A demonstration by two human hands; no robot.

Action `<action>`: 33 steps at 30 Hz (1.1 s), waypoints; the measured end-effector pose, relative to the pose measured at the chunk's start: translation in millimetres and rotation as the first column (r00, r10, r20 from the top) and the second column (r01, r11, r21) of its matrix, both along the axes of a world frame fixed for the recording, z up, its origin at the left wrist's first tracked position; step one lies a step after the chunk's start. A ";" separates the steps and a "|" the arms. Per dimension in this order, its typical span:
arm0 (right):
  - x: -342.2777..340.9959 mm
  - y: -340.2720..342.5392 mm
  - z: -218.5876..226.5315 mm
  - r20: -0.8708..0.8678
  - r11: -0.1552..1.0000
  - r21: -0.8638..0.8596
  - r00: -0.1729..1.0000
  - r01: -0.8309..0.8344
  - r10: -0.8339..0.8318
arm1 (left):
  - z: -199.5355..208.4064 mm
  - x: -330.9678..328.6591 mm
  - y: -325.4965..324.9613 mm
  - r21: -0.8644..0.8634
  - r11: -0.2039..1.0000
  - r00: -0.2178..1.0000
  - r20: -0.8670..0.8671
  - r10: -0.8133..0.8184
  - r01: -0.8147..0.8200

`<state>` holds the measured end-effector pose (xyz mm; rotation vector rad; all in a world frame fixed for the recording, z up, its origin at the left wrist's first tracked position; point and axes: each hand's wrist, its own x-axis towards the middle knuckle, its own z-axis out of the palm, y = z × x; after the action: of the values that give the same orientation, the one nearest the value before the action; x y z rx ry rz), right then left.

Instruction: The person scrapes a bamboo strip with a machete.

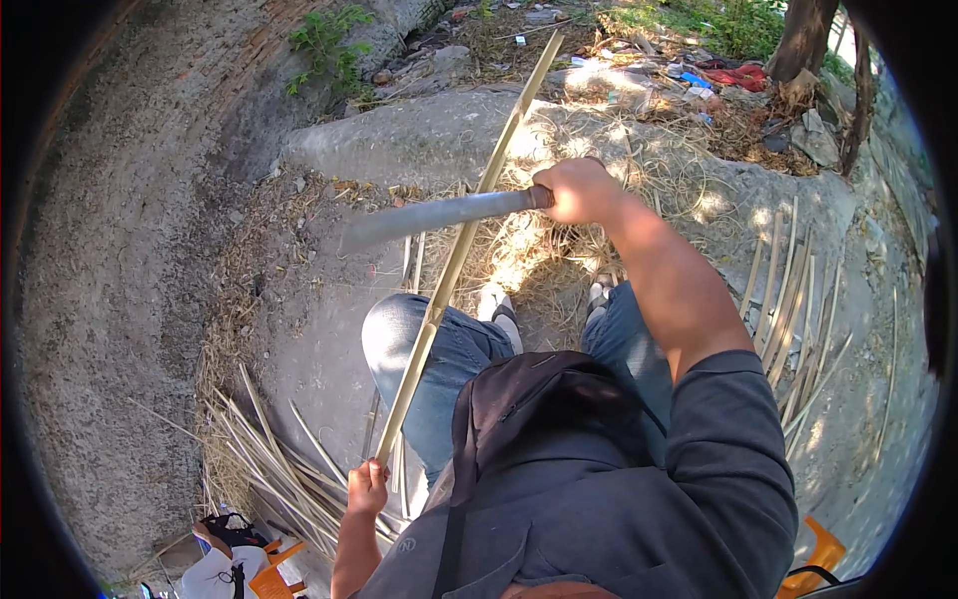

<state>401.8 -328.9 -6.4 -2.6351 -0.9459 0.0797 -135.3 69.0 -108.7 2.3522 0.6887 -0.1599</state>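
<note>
A long split bamboo strip [424,334] slants across the view, from beside my left hip up past my left knee to the far edge of the concrete. Near its lower end my left hand [367,487] is closed around it. My right hand [581,190] grips the handle of a machete [434,219], held out in front of me. The broad grey blade points left and crosses over the strip in this view; whether the two touch, I cannot tell. Toward its tip the blade looks slightly blurred.
Cut strips [289,479] lie heaped at my left, more strips [798,309] at my right. Pale shavings [679,175] cover the ground ahead. A rough wall [120,290] rises at left. A dark bag [549,404] sits on my lap. An orange chair [823,549] shows behind me.
</note>
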 end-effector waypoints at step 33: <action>-0.4 16.7 6.1 -0.313 0.945 0.081 0.908 0.316 -0.277 | -15.4 -5.0 -3.2 -0.458 0.884 0.993 0.010 0.114 -0.097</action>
<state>401.3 -312.1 -0.3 -2.5181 -0.4280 0.3196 -140.3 65.8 -124.1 1.8563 0.6749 -0.2057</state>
